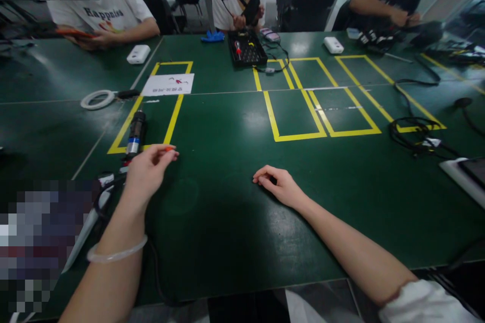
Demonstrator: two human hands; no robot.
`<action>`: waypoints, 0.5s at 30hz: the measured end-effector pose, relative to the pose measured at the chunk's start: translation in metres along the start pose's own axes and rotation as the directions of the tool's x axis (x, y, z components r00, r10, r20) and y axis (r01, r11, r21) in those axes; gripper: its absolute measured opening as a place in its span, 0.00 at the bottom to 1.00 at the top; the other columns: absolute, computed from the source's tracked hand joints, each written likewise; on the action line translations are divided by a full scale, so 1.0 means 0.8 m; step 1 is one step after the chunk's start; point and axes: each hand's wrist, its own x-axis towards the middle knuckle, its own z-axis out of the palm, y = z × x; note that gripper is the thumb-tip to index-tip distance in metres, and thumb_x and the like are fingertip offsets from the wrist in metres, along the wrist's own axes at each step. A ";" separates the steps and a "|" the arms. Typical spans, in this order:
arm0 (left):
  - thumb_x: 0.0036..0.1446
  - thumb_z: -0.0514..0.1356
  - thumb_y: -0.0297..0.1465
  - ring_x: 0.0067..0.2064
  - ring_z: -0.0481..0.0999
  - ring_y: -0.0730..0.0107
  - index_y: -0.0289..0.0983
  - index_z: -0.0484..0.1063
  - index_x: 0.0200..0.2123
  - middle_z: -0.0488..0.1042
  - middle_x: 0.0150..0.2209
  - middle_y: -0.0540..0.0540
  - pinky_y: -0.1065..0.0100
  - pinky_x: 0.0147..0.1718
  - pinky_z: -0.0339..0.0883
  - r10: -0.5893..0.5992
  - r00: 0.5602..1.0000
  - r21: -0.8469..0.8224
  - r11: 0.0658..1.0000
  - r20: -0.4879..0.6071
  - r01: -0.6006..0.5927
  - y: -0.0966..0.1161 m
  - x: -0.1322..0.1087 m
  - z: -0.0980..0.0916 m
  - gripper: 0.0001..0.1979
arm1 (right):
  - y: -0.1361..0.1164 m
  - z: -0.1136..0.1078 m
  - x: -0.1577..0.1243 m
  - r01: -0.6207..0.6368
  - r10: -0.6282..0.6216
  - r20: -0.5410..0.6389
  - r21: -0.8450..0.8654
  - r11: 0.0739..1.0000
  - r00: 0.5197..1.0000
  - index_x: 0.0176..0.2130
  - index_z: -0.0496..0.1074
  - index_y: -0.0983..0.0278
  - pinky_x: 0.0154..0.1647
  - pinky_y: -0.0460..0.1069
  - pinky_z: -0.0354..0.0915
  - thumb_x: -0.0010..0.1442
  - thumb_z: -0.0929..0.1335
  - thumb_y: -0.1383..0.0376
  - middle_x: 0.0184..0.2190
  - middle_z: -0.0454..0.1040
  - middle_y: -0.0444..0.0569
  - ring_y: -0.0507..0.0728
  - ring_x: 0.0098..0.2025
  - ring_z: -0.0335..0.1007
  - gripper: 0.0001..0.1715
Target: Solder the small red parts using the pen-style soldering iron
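My left hand [148, 174] hovers over the green table [227, 212] near the left, fingers pinched on a small orange-tipped object [170, 149]. A clear bangle sits on that wrist. Just left of it lies a black and silver cylindrical tool [135, 133] inside a yellow taped rectangle. My right hand [278, 185] rests on the table in the middle, fingers loosely curled with nothing visible in them.
Yellow taped boxes [299, 111] mark the table. A white paper sheet [169, 84], a white tape ring [97, 99], a black tray [246, 48], white boxes, coiled cables [413, 133] and a tablet [468, 174] lie about. Three people sit across the far edge.
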 end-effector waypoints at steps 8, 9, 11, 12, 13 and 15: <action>0.60 0.57 0.40 0.36 0.72 0.70 0.37 0.56 0.65 0.71 0.33 0.48 0.65 0.39 0.68 0.311 0.717 -0.561 0.817 0.624 0.134 0.103 -0.050 0.084 0.32 | 0.005 0.003 -0.003 0.013 -0.020 0.057 0.126 0.992 0.998 0.47 0.71 0.63 0.39 0.48 0.67 0.62 0.68 0.65 0.36 0.78 0.48 0.52 0.34 0.73 0.13; 0.60 0.57 0.39 0.35 0.72 0.70 0.37 0.54 0.66 0.70 0.33 0.49 0.65 0.39 0.67 0.336 0.675 -0.578 0.799 0.657 0.165 0.105 -0.054 0.092 0.33 | 0.005 0.004 -0.004 0.016 -0.028 0.075 0.151 0.988 0.997 0.48 0.70 0.63 0.38 0.48 0.68 0.61 0.69 0.63 0.36 0.78 0.47 0.52 0.34 0.72 0.15; 0.60 0.58 0.39 0.35 0.71 0.70 0.38 0.52 0.67 0.69 0.31 0.50 0.65 0.39 0.67 0.367 0.614 -0.594 0.776 0.699 0.213 0.103 -0.058 0.103 0.34 | 0.003 0.008 -0.005 0.018 -0.038 0.110 0.178 0.984 0.993 0.46 0.71 0.63 0.36 0.48 0.67 0.60 0.70 0.62 0.33 0.77 0.46 0.51 0.32 0.71 0.14; 0.60 0.58 0.39 0.35 0.71 0.70 0.38 0.51 0.67 0.69 0.31 0.50 0.65 0.39 0.67 0.369 0.596 -0.594 0.770 0.713 0.232 0.102 -0.060 0.108 0.34 | 0.002 0.009 -0.005 0.018 -0.041 0.121 0.183 0.983 0.992 0.44 0.71 0.64 0.35 0.47 0.67 0.60 0.70 0.61 0.32 0.76 0.45 0.51 0.31 0.70 0.13; 0.61 0.57 0.39 0.35 0.72 0.70 0.38 0.51 0.66 0.69 0.32 0.50 0.65 0.39 0.67 0.363 0.592 -0.592 0.767 0.719 0.249 0.100 -0.061 0.111 0.34 | 0.001 0.010 -0.005 0.015 -0.040 0.128 0.186 0.982 0.991 0.43 0.71 0.64 0.34 0.47 0.67 0.60 0.70 0.61 0.31 0.76 0.45 0.51 0.30 0.70 0.11; 0.62 0.55 0.41 0.36 0.73 0.69 0.37 0.56 0.64 0.72 0.34 0.48 0.64 0.40 0.67 0.332 0.610 -0.588 0.758 0.720 0.282 0.097 -0.062 0.114 0.30 | 0.000 0.011 -0.006 0.003 -0.028 0.124 0.201 0.980 0.992 0.41 0.71 0.63 0.33 0.47 0.66 0.60 0.70 0.60 0.31 0.75 0.45 0.51 0.30 0.69 0.11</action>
